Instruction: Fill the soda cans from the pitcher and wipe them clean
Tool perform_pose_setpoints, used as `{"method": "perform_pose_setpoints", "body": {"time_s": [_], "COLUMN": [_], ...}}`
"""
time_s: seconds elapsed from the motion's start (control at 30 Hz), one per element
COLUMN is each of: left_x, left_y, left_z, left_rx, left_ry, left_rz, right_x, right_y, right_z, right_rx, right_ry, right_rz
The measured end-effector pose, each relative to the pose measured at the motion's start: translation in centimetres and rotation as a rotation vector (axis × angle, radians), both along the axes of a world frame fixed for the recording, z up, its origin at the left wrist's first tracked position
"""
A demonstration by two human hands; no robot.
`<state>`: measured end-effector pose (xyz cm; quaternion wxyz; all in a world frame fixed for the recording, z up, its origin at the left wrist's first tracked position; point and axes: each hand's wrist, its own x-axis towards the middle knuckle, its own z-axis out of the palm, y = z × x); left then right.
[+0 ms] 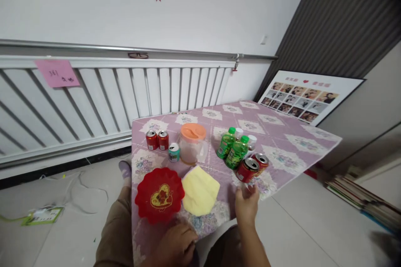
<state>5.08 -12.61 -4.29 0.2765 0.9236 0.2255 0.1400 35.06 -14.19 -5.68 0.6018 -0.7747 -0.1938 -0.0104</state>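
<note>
- Starting at your far left, a pink paper note (58, 73) hangs on the white radiator (150, 87).
- Next, on the desk (219, 129) with its purple floral cover, you have two small red cans (157, 140) upright, side by side.
- In front of them lies the red scalloped plate (159, 195), a gold heart at its centre.
- Just right of the small red cans stands a teal can (174, 152).
- Your left hand (181, 242) is at the near edge, nearest the plate and the yellow cloth; its fingers are curled, and you cannot tell whether that grip holds anything.
- Beside the teal can stands a clear jar (191, 150) with an orange lid (193, 132).
- The yellow cloth (201, 190) lies flat, right of the plate.
- Two green bottles (232, 149) stand farther right, with two white-capped bottles (251, 142) behind.
- Your right hand (247, 204) reaches just in front of two larger red cans (253, 167), its grip slightly spread; contact is unclear.
- Finally, a photo board (302, 96) leans beyond the desk.
</note>
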Motion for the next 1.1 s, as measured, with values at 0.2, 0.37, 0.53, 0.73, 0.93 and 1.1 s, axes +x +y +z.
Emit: {"method": "perform_pose_setpoints", "body": {"time_s": [0.2, 0.37, 0.53, 0.73, 0.93, 1.1], "left_x": [0.1, -0.1, -0.2, -0.4, -0.4, -0.4], "left_y": [-0.1, -0.2, -0.3, -0.4, -0.4, -0.1], "left_z": [0.4, -0.2, -0.5, -0.4, -0.5, -1.3], "left_rx": [0.011, 0.032, 0.073, 0.057, 0.072, 0.034], "left_ry": [0.011, -0.033, -0.074, -0.101, -0.124, -0.131], "left_rz": [0.003, -0.003, 0.001, 0.007, 0.0, -0.004], "right_x": [-6.4, -11.0, -12.6, -13.0, -13.1, -12.9], "right_y": [1.0, 3.8, 4.2, 3.4, 3.4, 3.5], "right_z": [0.4, 1.8, 1.9, 2.3, 2.4, 2.1], "right_rx": [0.004, -0.156, -0.59, -0.712, -0.696, -0.692], "right_ry": [-0.105, -0.458, -0.568, -0.589, -0.604, -0.619], "right_rz": [0.154, 0.388, 0.482, 0.487, 0.462, 0.455]}}
